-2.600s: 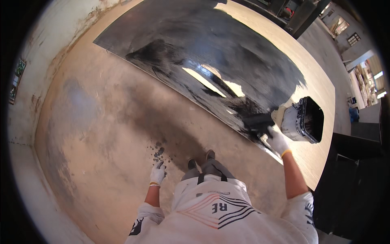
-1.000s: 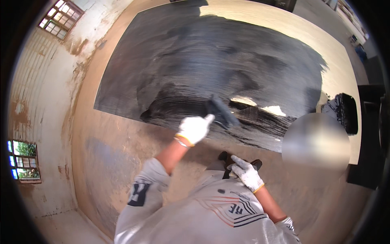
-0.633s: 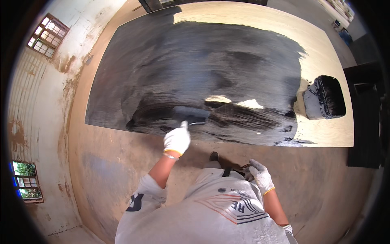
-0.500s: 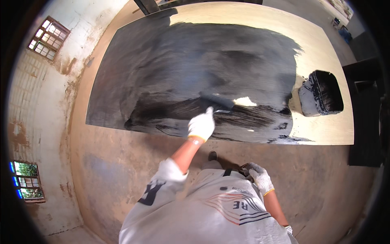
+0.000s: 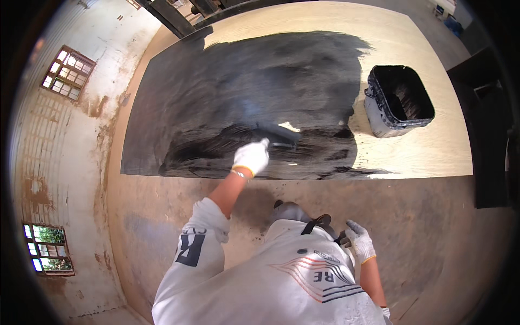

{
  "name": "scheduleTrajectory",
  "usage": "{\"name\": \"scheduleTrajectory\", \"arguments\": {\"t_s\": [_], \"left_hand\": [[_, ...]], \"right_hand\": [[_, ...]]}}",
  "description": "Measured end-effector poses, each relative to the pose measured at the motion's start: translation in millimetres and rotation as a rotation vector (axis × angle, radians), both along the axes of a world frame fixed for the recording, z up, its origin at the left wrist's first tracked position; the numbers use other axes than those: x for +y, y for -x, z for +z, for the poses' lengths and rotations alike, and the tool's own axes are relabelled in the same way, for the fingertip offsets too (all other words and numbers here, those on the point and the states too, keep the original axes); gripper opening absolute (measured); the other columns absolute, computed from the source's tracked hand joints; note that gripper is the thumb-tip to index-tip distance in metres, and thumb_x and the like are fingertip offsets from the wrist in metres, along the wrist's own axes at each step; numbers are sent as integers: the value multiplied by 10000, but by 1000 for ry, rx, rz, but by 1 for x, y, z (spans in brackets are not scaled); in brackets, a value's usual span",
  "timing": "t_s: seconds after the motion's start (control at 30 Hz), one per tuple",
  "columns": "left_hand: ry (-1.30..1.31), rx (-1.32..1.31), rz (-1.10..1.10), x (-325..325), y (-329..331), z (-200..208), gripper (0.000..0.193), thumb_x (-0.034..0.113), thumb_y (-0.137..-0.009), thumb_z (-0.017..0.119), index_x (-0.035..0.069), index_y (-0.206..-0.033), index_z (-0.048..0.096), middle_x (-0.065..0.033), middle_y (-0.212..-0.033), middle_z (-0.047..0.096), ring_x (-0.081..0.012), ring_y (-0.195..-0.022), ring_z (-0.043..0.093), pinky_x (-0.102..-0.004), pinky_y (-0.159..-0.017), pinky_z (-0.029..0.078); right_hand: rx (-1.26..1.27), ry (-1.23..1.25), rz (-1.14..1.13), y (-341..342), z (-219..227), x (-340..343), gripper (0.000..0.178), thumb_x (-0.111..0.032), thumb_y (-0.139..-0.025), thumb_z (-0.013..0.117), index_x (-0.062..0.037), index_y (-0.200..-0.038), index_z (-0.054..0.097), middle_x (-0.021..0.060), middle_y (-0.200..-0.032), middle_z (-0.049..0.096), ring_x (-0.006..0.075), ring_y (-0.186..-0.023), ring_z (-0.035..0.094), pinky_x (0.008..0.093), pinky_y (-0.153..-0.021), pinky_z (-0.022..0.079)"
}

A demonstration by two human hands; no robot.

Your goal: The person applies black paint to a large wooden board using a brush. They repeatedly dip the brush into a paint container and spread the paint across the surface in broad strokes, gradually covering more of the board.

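Observation:
My left hand, in a white work glove, is closed around the handle of a paint roller. The dark roller, slightly blurred, lies on a large wood-grain panel, near its front edge. Black paint covers most of that panel, streaky around the roller. Small pale patches show beside it. My right hand, also gloved and with greyed fingertips, hangs by my hip; its fingers are apart and nothing shows in them.
A paint-smeared square bucket, black inside, stands on the panel's pale right part. Dark stacked boards are beyond the right edge. On the left runs a stained white wall with windows. Concrete floor lies between me and the panel.
The roller and my left hand have shifted left in the picture. My view has moved too, so the bucket now appears further left and higher. The fingers of my right hand are more spread.

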State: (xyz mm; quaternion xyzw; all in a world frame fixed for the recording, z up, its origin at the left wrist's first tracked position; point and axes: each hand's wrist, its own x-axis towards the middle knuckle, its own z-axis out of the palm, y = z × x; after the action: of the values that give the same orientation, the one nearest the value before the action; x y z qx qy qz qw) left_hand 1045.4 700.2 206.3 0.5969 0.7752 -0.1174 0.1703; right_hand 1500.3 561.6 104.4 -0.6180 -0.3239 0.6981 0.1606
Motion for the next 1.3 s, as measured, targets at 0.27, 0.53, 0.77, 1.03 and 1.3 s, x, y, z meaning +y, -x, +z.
{"name": "scheduleTrajectory", "arguments": {"t_s": [0.27,0.53,0.77,1.03,1.3], "left_hand": [[-107,37,134,31,-35,-14,421,205,-1022,463,32,-1342,674,-257,-1145,761,-435,-1082,739,-560,-941,569],[-170,116,120,22,-38,-22,433,254,-1031,517,90,-1412,643,-221,-979,782,-422,-912,762,-552,-801,597],[81,78,307,-88,-98,3,530,325,-1031,556,183,-1542,548,-201,-948,780,-399,-876,763,-554,-774,588],[46,14,360,-79,-165,-3,526,317,-1009,575,242,-1530,569,-204,-909,766,-416,-827,749,-558,-751,575],[-81,60,94,5,-89,-13,483,281,-994,620,258,-1476,599,-156,-842,741,-377,-759,730,-530,-666,570]], "right_hand": [[-32,-33,-93,-49,-15,4,540,-115,-1043,581,15,-1562,509,163,-1087,785,189,-750,739,310,-641,586],[-8,-4,-16,-63,-1,42,538,-106,-1036,598,16,-1554,520,141,-1082,781,168,-749,729,292,-647,576],[-24,-73,65,-100,-18,117,557,-125,-1045,594,22,-1572,490,181,-1072,773,182,-715,720,302,-614,573],[-193,-21,348,-156,6,202,551,-152,-1039,610,-1,-1561,523,136,-1067,782,149,-742,715,293,-648,564],[-11,-30,699,-171,55,254,314,-139,-1027,659,41,-1273,735,103,-978,780,121,-742,697,279,-637,551]]}}
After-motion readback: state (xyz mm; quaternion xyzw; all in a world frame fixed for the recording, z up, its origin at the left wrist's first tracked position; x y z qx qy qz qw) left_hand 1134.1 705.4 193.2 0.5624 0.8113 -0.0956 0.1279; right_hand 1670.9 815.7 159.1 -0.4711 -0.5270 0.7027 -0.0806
